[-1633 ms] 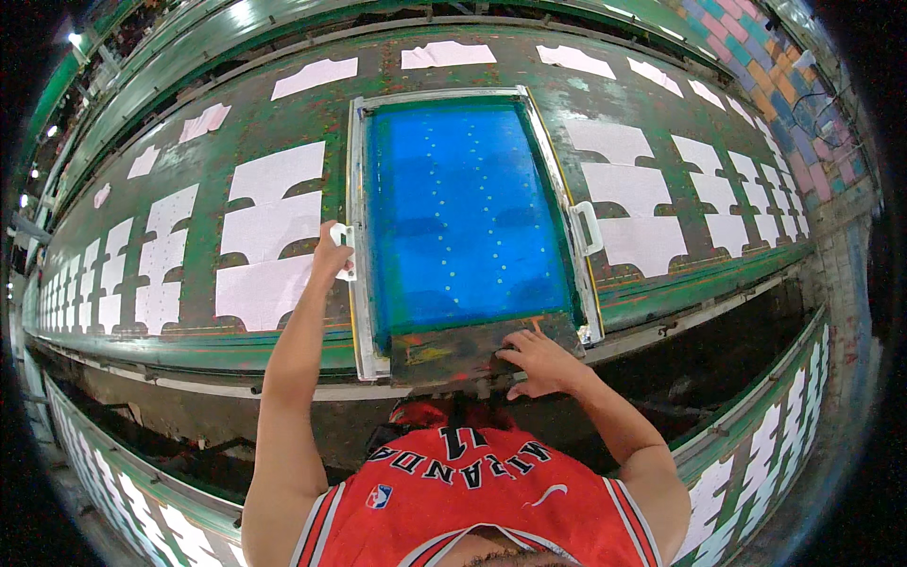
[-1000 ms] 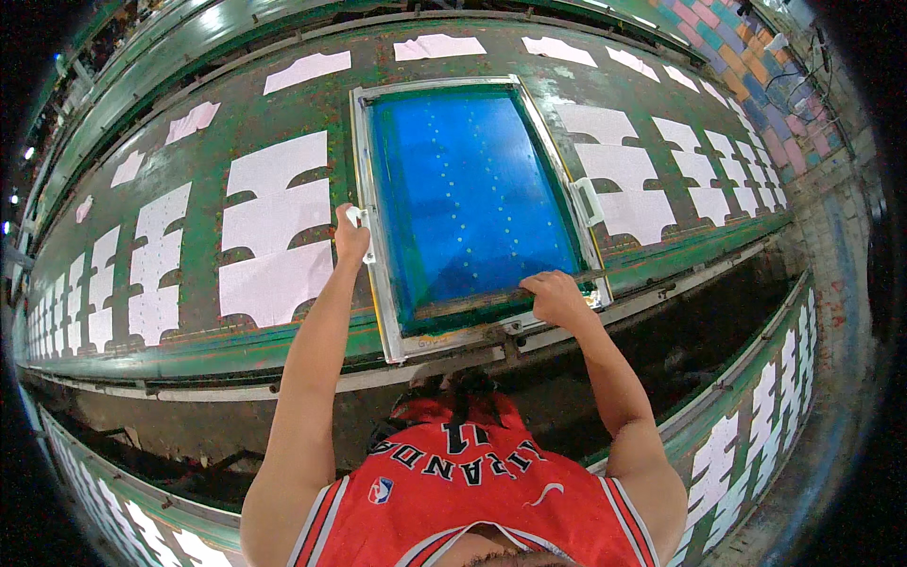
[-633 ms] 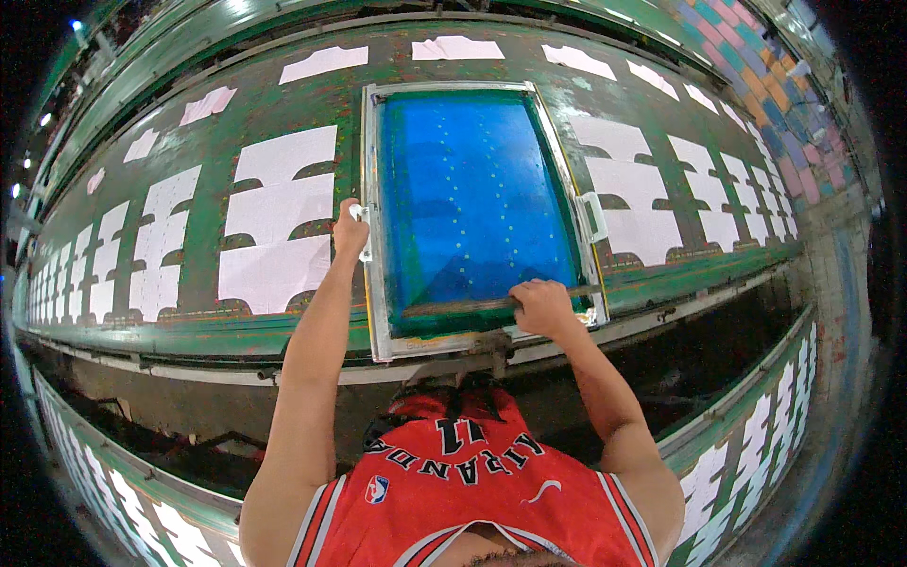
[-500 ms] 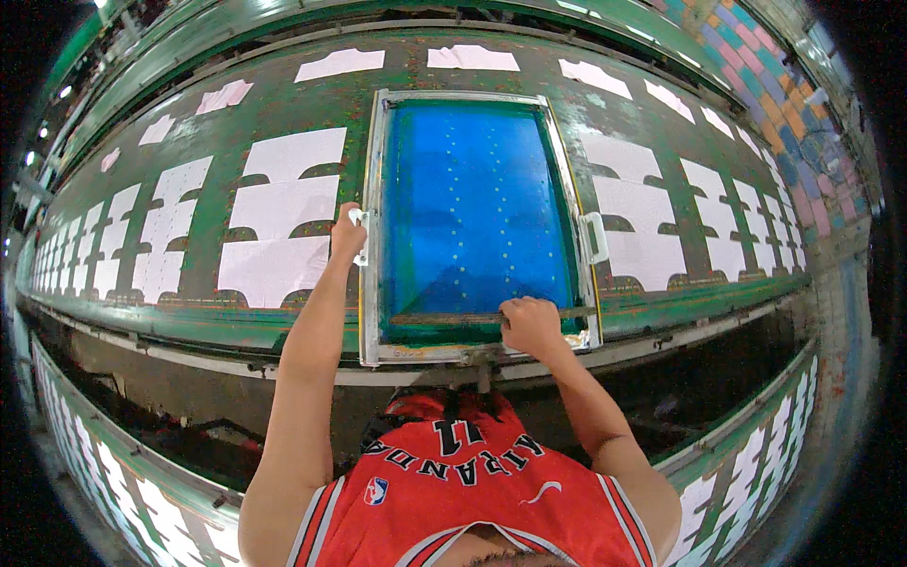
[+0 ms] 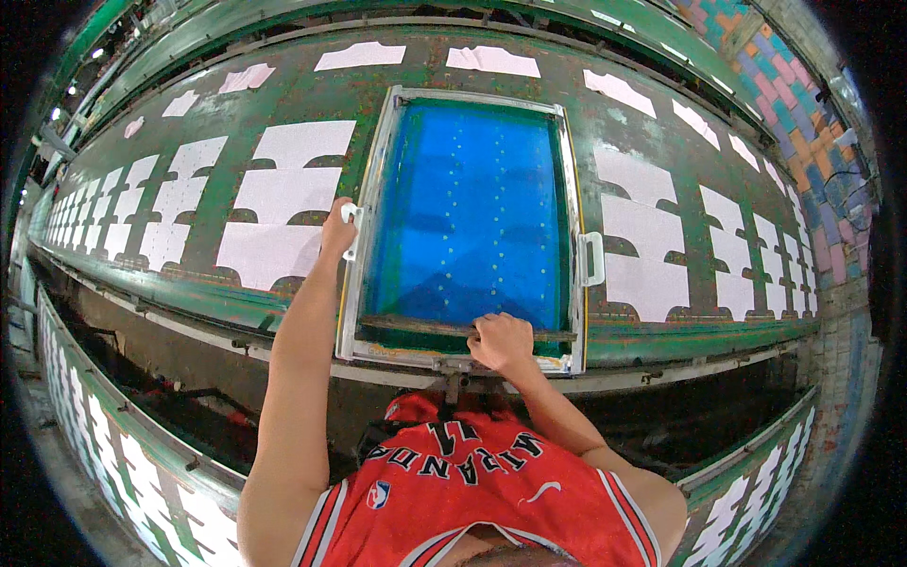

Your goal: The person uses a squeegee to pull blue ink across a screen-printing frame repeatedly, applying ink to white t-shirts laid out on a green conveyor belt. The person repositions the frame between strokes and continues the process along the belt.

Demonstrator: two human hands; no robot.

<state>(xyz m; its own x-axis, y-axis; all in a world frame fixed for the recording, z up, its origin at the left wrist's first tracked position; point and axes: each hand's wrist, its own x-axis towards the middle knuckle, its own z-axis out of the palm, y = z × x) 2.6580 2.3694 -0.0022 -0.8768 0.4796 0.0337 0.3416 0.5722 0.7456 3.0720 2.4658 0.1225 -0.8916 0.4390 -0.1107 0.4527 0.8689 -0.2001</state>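
Note:
A screen-printing frame [image 5: 453, 362] with silvery metal rails and a blue mesh [image 5: 472, 208] lies on the long green table in front of me. Small pale dots run in two rows down the mesh. My left hand [image 5: 337, 231] is closed around the white handle [image 5: 352, 250] on the frame's left rail. A long, narrow squeegee [image 5: 416, 327] rests across the mesh at its near end. My right hand [image 5: 503, 342] grips the squeegee right of its middle, its fingers curled over the top. Another white handle [image 5: 597, 258] on the right rail is untouched.
Pale pink cut fabric pieces [image 5: 279, 198] lie flat in rows on the green table [image 5: 203, 295], left and right of the frame. More pieces [image 5: 359, 57] lie along its far side. A metal rail [image 5: 236, 342] edges the table nearest me. Further tables with pieces stand behind.
The whole view has turned slightly, so the frame appears tilted and a little further left. Both hands keep their holds, and the squeegee stays at the near end of the mesh.

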